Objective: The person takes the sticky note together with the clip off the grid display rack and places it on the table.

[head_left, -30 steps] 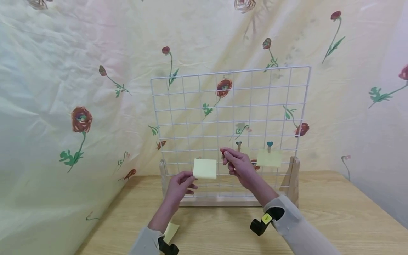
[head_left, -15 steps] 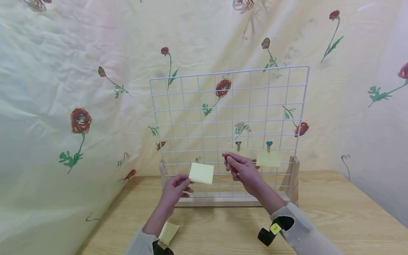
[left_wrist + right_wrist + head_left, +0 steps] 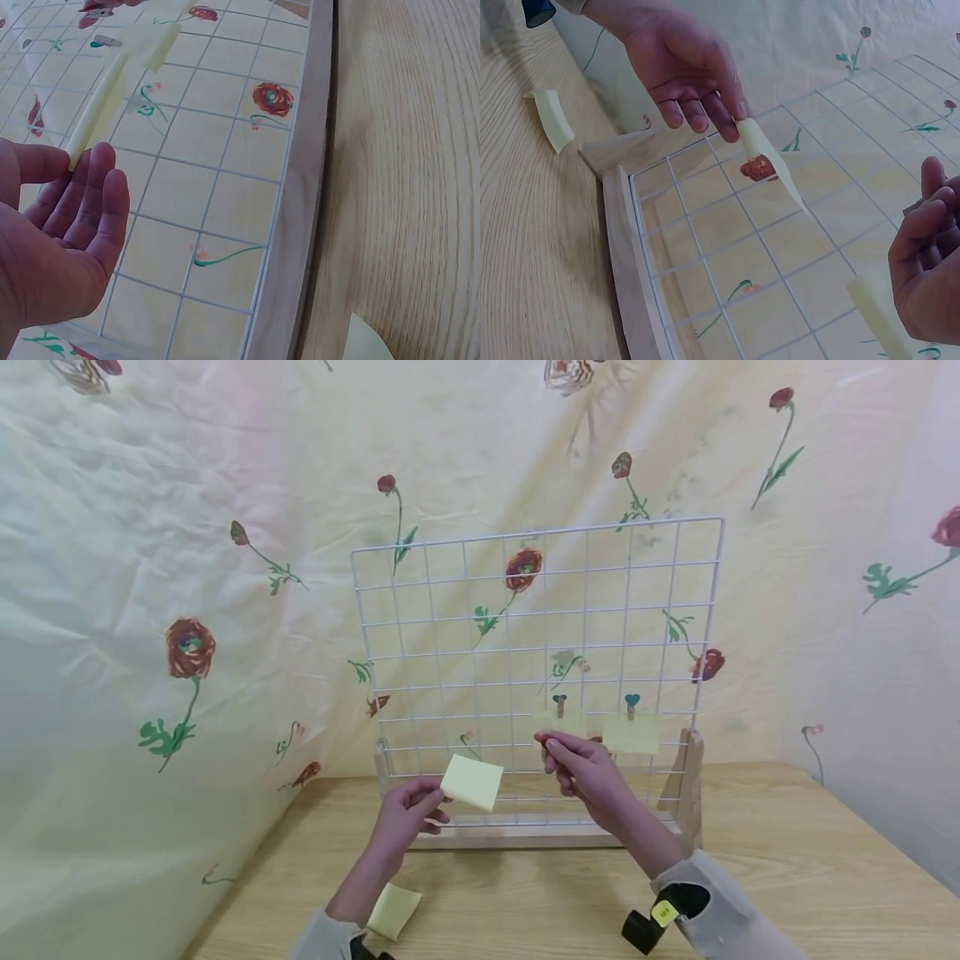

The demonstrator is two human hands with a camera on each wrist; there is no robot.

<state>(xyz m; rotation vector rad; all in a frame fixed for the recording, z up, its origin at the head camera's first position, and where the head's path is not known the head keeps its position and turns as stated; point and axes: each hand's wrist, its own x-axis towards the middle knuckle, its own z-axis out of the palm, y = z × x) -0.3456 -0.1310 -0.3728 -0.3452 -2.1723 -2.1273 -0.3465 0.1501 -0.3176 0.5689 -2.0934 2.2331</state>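
A pale yellow sticky note is pinched at its left edge between the thumb and fingers of my left hand, in front of the white wire grid. Seen from the left wrist, the note is almost edge-on. My right hand pinches a small wooden clothespin with a red end; the fingers hide much of it. Behind that hand, a yellow note hangs on the grid from a clothespin with a teal heart. To its right hangs another yellow note under a teal-heart clothespin.
The wire grid stands upright in a wooden base on the wooden table. One loose yellow note lies on the table beside my left forearm. A flower-printed cloth hangs behind the grid.
My left hand has moved down and slightly left, and its note has tilted. My right hand has shifted down and right with the clothespin, away from the note.
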